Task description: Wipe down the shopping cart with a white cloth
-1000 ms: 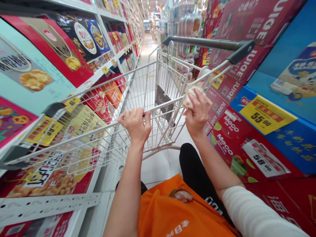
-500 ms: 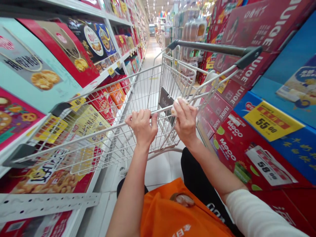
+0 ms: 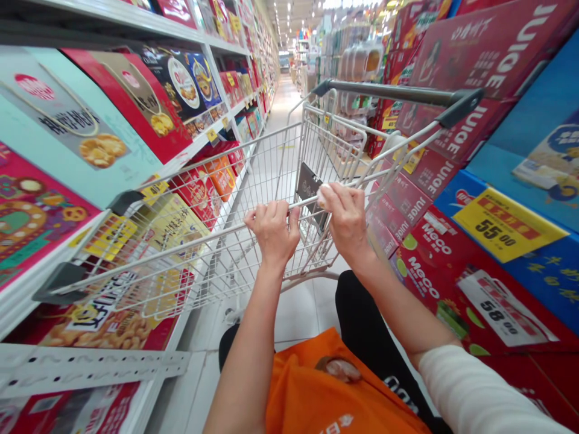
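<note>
A wire shopping cart [image 3: 212, 238] stands slantwise in front of me, its dark push handle [image 3: 389, 91] on the far right side. My left hand [image 3: 275, 232] is closed around the cart's near top rail, thumb to the right. Just to its right, my right hand [image 3: 347, 220] presses a crumpled white cloth or tissue [image 3: 322, 196] against the same rail. Most of that white piece is hidden under the fingers. The cart basket shows no goods inside. A dark sign plate [image 3: 308, 182] hangs on the cart behind my right hand.
Shelves [image 3: 199, 141] with boxed snacks line the left side, close to the cart's front end. Stacked red drink cartons [image 3: 434, 271] and blue boxes [image 3: 520, 157] with price cards rise on the right. A tiled aisle [image 3: 279, 114] runs away between them.
The whole view has shifted slightly, so the cart and shelves appear farther right. Less of the white piece shows beneath my right fingers. My left hand keeps its grip on the rail.
</note>
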Demonstrator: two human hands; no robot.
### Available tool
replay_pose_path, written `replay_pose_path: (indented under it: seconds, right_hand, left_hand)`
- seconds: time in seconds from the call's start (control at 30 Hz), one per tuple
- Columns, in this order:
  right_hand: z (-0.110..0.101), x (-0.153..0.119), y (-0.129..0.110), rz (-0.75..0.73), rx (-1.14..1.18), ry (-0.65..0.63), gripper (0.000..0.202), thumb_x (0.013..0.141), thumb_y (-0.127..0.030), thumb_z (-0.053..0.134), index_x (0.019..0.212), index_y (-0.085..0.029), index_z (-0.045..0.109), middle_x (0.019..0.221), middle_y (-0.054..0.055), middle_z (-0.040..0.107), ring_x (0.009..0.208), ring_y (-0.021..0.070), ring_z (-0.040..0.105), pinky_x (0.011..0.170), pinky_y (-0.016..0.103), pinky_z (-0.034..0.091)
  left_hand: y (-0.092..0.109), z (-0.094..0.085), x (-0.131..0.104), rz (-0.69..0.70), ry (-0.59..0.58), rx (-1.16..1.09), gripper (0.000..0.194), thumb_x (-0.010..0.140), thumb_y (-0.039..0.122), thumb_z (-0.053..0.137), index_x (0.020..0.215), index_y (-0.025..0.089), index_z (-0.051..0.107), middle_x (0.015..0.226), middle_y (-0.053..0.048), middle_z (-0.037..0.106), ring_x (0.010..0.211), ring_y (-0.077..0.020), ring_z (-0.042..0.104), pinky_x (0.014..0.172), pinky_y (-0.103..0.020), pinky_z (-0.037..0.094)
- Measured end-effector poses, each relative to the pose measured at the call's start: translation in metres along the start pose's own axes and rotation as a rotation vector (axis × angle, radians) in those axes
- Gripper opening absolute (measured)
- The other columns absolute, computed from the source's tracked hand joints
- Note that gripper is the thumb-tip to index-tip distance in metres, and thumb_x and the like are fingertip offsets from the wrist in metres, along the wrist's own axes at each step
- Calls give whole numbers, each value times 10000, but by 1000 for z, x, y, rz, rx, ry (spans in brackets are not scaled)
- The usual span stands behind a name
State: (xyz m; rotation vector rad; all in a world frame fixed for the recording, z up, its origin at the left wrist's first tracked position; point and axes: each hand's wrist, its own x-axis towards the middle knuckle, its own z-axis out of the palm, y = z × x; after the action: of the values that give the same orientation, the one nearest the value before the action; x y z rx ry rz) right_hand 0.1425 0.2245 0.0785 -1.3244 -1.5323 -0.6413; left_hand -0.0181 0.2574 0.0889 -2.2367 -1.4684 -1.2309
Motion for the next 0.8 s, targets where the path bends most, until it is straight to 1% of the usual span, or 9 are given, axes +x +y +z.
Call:
replay_pose_path:
  seconds: [0.1, 0.17, 0.33, 0.4, 0.5, 0.57, 0.63, 0.73, 0.8]
  right_hand:
    - [-7, 5, 12, 92, -18, -6, 360, 1029, -185, 469, 1343, -244, 635, 1280, 93, 702, 1109, 260, 573, 1011, 506, 555]
    - [-6, 4, 9, 127, -33, 7, 378, 1025, -165, 451, 1354, -228, 626, 1310, 108, 685, 1124, 267, 569, 1006, 516, 549]
    - [4, -2, -5, -36, 48, -49, 344, 1039, -189, 460, 1335, -187, 636, 1322, 112, 700, 1157, 241, 562, 1025, 426, 539]
    - [-1, 1, 5, -36, 72, -69, 328, 1035, -193, 473, 1305, -210, 658, 1287, 89, 719, 1142, 233, 560, 1038, 427, 526]
    - [-12, 7, 30, 51, 43, -79, 331, 1024, -204, 488, 1303, -223, 666, 1299, 82, 710, 1131, 245, 556, 1036, 475, 516]
    - [-15, 9, 38, 96, 24, -73, 344, 1022, -199, 485, 1318, -214, 659, 1324, 91, 696, 1153, 256, 555, 1045, 499, 508]
    - [-9, 8, 31, 141, 16, -54, 362, 1021, -179, 470, 1333, -210, 651, 1333, 101, 686, 1197, 268, 549, 1076, 519, 493]
    - [10, 1, -2, 170, 11, -19, 368, 1023, -155, 456, 1325, -225, 653, 1319, 94, 692, 1272, 276, 546, 1130, 532, 462]
    - [22, -4, -27, 122, 17, -25, 361, 1025, -138, 451, 1305, -228, 660, 1319, 83, 701, 1323, 266, 550, 1155, 507, 444]
  left_hand:
    - [2, 0, 0, 6, -15, 14, 270, 995, 409, 491, 800, 229, 539, 861, -59, 657, 932, -265, 513, 929, -441, 243]
    - [5, 1, -1, -5, -25, 23, 261, 996, 404, 496, 818, 225, 563, 879, -62, 667, 948, -269, 527, 935, -444, 245]
    - [8, -1, -3, 14, -52, 93, 292, 1032, 398, 433, 901, 225, 629, 925, -73, 683, 976, -274, 536, 959, -444, 266]
    - [-1, -9, -4, 110, -93, 128, 288, 1038, 388, 420, 1056, 228, 660, 974, -77, 690, 993, -274, 536, 958, -429, 283]
    - [-27, -27, -6, 215, -113, 176, 364, 1026, 436, 456, 1278, 241, 631, 1137, -96, 686, 1061, -284, 531, 973, -421, 296]
    - [-47, -37, -8, 110, -34, 231, 381, 1021, 495, 447, 1151, 227, 684, 1140, -116, 687, 1067, -304, 526, 984, -440, 283]
    - [-61, -42, -9, 7, -23, 270, 431, 1034, 520, 393, 933, 223, 689, 966, -101, 698, 977, -300, 529, 983, -455, 266]
    - [-68, -40, -12, -67, -28, 267, 477, 1050, 514, 339, 819, 220, 635, 852, -81, 674, 895, -273, 521, 953, -440, 263]
    - [-65, -36, -14, -85, -4, 253, 474, 1051, 514, 338, 809, 220, 620, 845, -76, 668, 887, -264, 517, 938, -428, 258]
